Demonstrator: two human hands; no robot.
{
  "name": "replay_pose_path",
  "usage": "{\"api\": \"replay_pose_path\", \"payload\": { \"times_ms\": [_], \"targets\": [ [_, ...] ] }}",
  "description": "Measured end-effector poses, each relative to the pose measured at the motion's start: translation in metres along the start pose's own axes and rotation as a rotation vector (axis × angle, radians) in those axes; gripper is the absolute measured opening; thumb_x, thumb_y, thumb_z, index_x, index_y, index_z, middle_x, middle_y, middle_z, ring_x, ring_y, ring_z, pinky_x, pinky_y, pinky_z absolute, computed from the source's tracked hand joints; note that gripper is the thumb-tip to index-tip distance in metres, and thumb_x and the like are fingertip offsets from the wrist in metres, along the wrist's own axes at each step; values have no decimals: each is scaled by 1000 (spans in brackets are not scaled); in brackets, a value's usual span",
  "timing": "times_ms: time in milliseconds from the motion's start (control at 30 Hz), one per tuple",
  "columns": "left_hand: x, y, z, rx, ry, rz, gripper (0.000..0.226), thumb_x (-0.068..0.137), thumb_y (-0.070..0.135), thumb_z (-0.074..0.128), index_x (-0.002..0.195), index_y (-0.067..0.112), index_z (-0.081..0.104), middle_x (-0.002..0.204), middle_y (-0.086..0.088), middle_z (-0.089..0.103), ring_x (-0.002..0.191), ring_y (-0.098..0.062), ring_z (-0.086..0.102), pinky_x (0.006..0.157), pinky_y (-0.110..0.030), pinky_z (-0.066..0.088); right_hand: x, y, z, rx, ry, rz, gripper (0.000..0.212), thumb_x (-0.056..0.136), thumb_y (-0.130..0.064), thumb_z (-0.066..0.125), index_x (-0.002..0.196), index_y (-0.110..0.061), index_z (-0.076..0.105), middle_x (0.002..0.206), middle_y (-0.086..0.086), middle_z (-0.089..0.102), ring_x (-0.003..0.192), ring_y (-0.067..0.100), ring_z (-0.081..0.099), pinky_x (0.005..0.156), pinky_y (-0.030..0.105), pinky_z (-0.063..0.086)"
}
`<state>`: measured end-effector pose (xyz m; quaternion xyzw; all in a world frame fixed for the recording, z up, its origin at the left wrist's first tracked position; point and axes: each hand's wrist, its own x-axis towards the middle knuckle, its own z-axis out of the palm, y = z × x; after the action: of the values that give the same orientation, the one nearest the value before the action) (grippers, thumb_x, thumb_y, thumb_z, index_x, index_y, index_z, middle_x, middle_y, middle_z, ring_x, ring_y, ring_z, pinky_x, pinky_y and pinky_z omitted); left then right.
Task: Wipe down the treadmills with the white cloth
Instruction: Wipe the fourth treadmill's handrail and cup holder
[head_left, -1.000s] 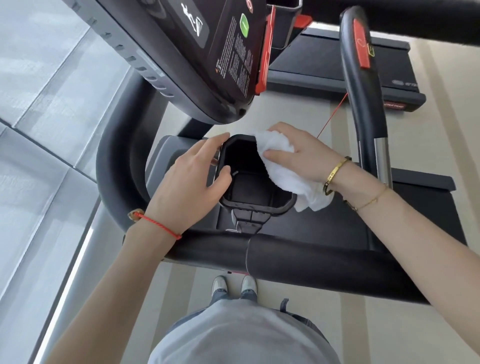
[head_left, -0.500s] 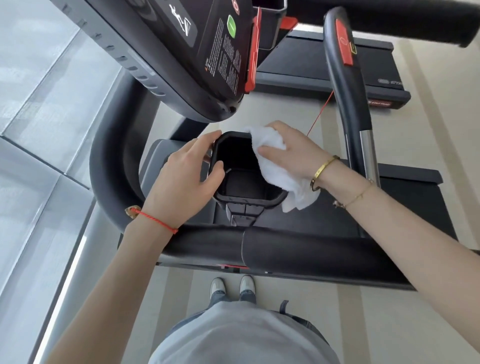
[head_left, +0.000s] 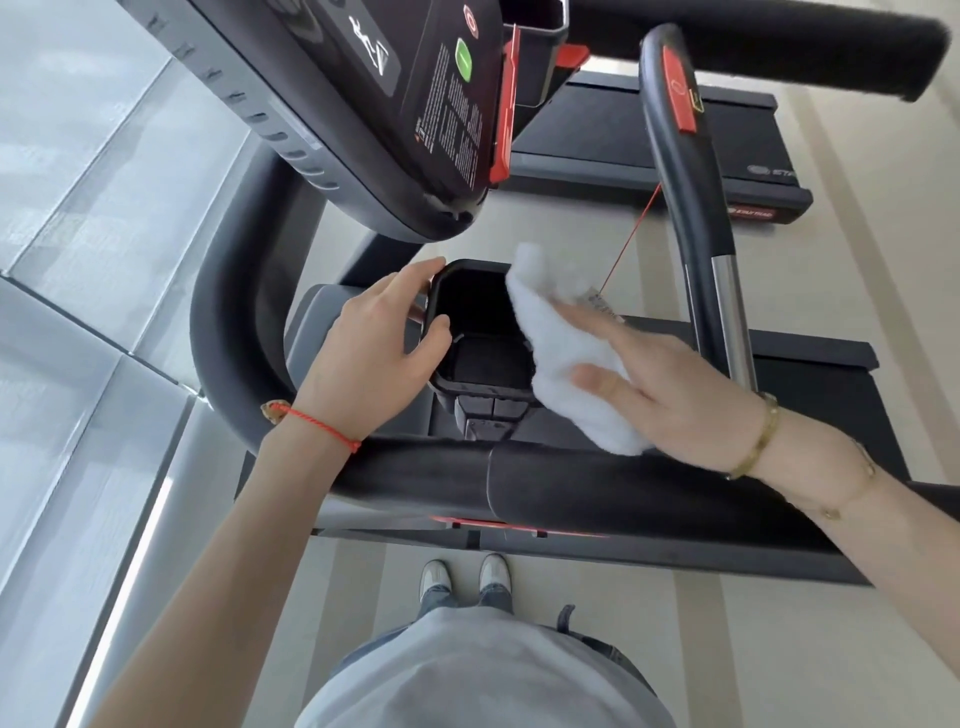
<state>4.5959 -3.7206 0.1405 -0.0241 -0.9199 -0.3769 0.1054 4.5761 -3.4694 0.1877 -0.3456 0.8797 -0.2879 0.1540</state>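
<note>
**Desk:** Head camera, looking down. What is being cleaned?

**Photographer:** A person stands at a treadmill, shoes just behind the black front handlebar. The white cloth lies draped over the right rim of a black cup holder, below the console.

**Desk:** And the hands?

**Photographer:** The right hand lies nearly flat on the cloth, fingers straight and together, pressing it against the holder's edge; I cannot see any finger curled round the fabric. The left hand grips the holder's left rim, thumb hooked inside, fingers wrapped over the outer wall, apparently steadying it.

**Desk:** How would that cloth handle?

**Photographer:** It looks soft, light and limp; it bunches and folds under the palm. It would likely slip off a smooth plastic rim unless pressed down or gathered in the fingers, so the bunched middle is the sensible place to hold. The holder looks stiff.

**Desk:** Anything else in frame?

**Photographer:** A red safety cord runs behind the cloth, and a second treadmill sits beyond.
</note>
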Motion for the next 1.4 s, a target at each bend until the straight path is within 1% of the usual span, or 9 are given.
{"api": "replay_pose_path", "payload": {
  "times_ms": [67, 133, 200, 267, 667, 867, 1033, 1200, 1400],
  "targets": [
    [0, 0, 0, 0, 4, 7, 49, 92, 25, 58, 140, 21, 49, 114, 0, 64, 93, -9, 60, 89, -40, 54, 1, -11, 11, -219, -93, -105, 61, 95, -58, 27, 147, -27, 30, 152, -1, 35, 139, -5, 18, 105, -1, -1],
    [0, 0, 0, 7, 18, 15, 46, 94, 25, 57, 139, 21, 50, 110, 1, 64, 88, -6, 60, 86, -37, 54, 12, -21, 21, -428, -101, -139, 58, 96, -53, 29, 138, -16, 44, 144, 5, 47, 138, 12, 31, 110, 10, 9],
    [1, -1, 0, -5, 34, 13, 41, 98, 27, 52, 138, 21, 51, 106, 3, 64, 81, 1, 57, 82, -30, 53, 30, -34, 27, -485, -138, -74, 35, 99, -49, 32, 113, -20, 48, 115, 0, 59, 114, 21, 53, 94, 29, 36],
    [3, -2, 1, -12, 36, 2, 38, 100, 26, 45, 138, 22, 52, 104, 4, 64, 77, 2, 56, 78, -15, 47, 49, -44, 31, -433, -216, -24, 28, 101, -47, 31, 94, -22, 38, 87, -5, 51, 84, 25, 55, 71, 37, 35],
    [1, -8, 2, -36, 19, 19, 39, 100, 29, 44, 139, 27, 49, 94, 31, 49, 88, 8, 56, 73, -4, 44, 21, -7, -4, -532, -160, -385, 49, 98, -49, 32, 110, -11, 61, 84, 1, 61, 79, 23, 55, 78, 31, 37],
    [0, -4, 1, -27, 30, 21, 39, 100, 27, 45, 139, 25, 49, 94, 16, 54, 86, 4, 54, 80, -21, 48, 59, -26, 21, -699, -177, -174, 66, 81, -73, -7, 83, -33, 46, 55, -11, 36, 67, 24, 56, 79, 40, 42],
    [1, -5, 4, -18, 43, 13, 40, 98, 30, 43, 138, 26, 49, 93, 24, 50, 85, 12, 56, 75, -5, 42, 71, -29, 31, -448, -257, -121, 68, 81, -74, 11, 89, -23, 55, 58, -15, 38, 55, 9, 42, 64, 33, 29],
    [2, -4, 2, -28, 27, -2, 38, 100, 25, 45, 137, 26, 50, 99, 17, 57, 86, -1, 61, 80, -21, 50, 56, -24, 22, -534, -232, -198, 58, 84, -72, 10, 95, -26, 45, 63, -11, 45, 63, 18, 49, 70, 35, 34],
    [1, 0, 1, -3, 26, -25, 38, 100, 23, 45, 138, 27, 50, 109, 4, 65, 91, -12, 63, 85, -38, 55, 36, 7, -7, -582, -236, -432, 42, 92, -51, 47, 123, -23, 49, 96, -4, 63, 102, 19, 53, 114, 38, 24]
  ]
}}
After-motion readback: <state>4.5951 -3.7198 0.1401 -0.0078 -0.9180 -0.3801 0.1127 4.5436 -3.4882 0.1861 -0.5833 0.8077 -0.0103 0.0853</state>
